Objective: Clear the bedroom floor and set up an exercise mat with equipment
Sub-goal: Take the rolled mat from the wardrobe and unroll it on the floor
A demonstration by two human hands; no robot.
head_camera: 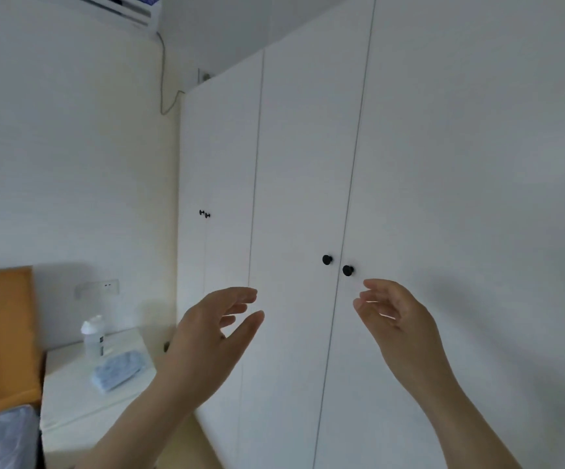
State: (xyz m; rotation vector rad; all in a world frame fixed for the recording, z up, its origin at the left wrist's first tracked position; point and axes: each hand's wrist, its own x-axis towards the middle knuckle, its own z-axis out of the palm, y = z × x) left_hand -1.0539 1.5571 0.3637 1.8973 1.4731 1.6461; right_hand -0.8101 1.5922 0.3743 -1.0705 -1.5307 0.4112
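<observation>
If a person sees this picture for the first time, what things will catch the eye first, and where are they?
Two bare hands rise in the foreground, the left hand and the right hand, both open and empty, just below two black knobs on closed white wardrobe doors that fill the middle and right. At lower left, a white nightstand bears a clear bottle and a bluish packet.

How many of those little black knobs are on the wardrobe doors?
4. A near pair sits either side of the door gap above the hands: left knob, right knob. A far pair is close together on the doors further left: and. More may lie outside the view.
</observation>
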